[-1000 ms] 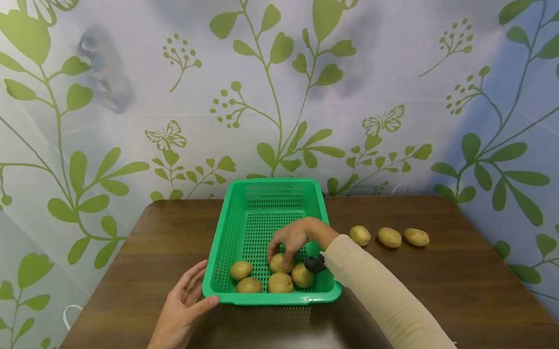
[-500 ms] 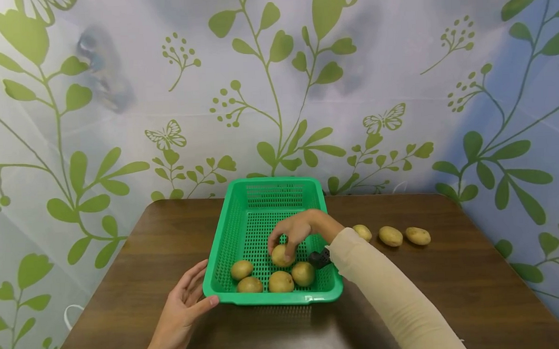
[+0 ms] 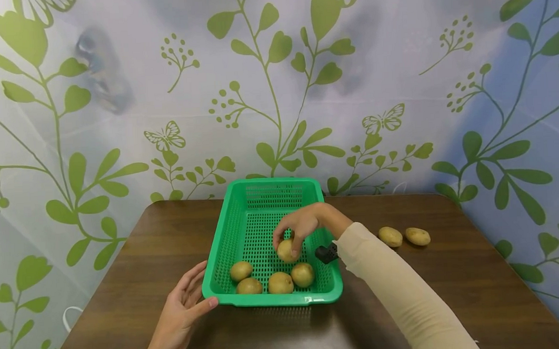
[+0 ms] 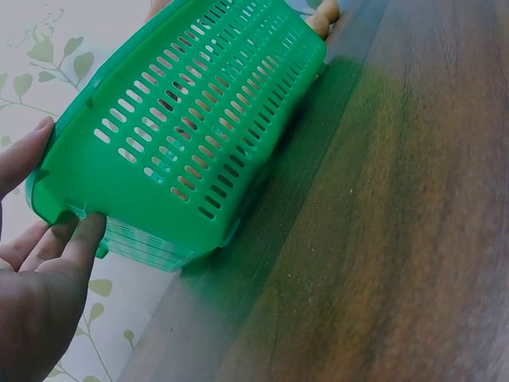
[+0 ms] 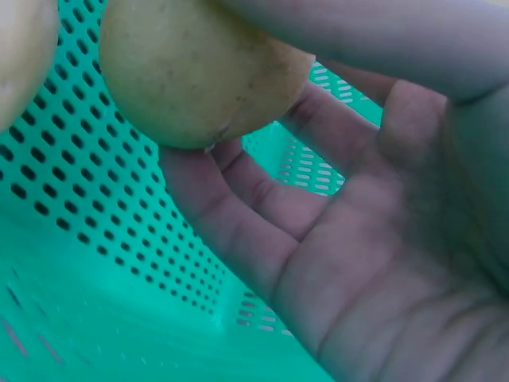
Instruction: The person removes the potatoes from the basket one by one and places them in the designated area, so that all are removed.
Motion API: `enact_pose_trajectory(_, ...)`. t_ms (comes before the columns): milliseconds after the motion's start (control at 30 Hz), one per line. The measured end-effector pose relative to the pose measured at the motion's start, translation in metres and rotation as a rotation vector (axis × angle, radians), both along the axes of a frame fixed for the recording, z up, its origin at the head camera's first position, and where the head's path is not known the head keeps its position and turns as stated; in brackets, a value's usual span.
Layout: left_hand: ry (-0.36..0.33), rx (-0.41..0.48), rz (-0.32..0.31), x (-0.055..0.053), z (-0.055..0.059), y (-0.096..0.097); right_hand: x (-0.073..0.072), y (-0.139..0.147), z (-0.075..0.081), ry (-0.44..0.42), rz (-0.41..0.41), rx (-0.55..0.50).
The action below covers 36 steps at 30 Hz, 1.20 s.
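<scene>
A green plastic basket (image 3: pixel 286 299) with slotted walls stands on the table. My left hand (image 3: pixel 176 311) grips its near left corner, thumb on the rim and fingers against the outer wall; the left wrist view shows the same hand (image 4: pixel 48 263) at that corner. Inside the basket my right hand (image 3: pixel 298 227) holds a potato (image 3: pixel 287 251) between thumb and fingers. Close up in the right wrist view, this potato (image 5: pixel 191 76) rests against curled fingertips (image 5: pixel 187 171). Several other potatoes (image 3: pixel 280 283) lie along the basket's near side.
Two potatoes (image 3: pixel 390 236) lie on the brown wooden table (image 3: pixel 456 286) to the right of the basket, partly behind the right sleeve (image 3: pixel 399 289). A dark wrist camera (image 3: pixel 327 253) overlaps the basket's right wall. A leaf-patterned curtain (image 3: pixel 275 90) hangs behind the table.
My right hand has moved up and to the right with the potato, away from the near row. The sleeve now covers the nearest table potato. The left hand stays put.
</scene>
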<state>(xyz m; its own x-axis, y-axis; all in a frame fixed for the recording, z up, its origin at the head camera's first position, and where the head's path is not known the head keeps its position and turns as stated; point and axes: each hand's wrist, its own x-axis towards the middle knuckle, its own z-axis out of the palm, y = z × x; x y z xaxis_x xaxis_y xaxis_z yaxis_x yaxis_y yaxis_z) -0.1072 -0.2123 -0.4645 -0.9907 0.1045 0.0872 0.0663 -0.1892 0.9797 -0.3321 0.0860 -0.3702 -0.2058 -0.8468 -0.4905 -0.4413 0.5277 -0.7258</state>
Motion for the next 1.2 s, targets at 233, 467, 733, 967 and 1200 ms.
enact_pose_trajectory(233, 0.003, 0.005, 0.000, 0.000, 0.001, 0.000, 0.001, 0.009, 0.012, -0.010, -0.043, 0.019)
enact_pose_trajectory(467, 0.003, 0.002, -0.007, 0.001, 0.000, 0.001, -0.001, 0.021, 0.019, 0.004, -0.012, 0.000)
enact_pose_trajectory(733, 0.007, -0.008, 0.000, 0.001, 0.002, 0.001, -0.002, 0.037, 0.033, 0.017, -0.036, -0.010)
enact_pose_trajectory(967, -0.004, -0.001, 0.002, 0.001, 0.003, 0.001, 0.000, 0.051, 0.046, -0.009, -0.107, -0.011)
enact_pose_trajectory(1200, -0.014, -0.002, -0.002, 0.002, 0.003, 0.000, -0.002, 0.062, 0.054, -0.001, -0.082, -0.022)
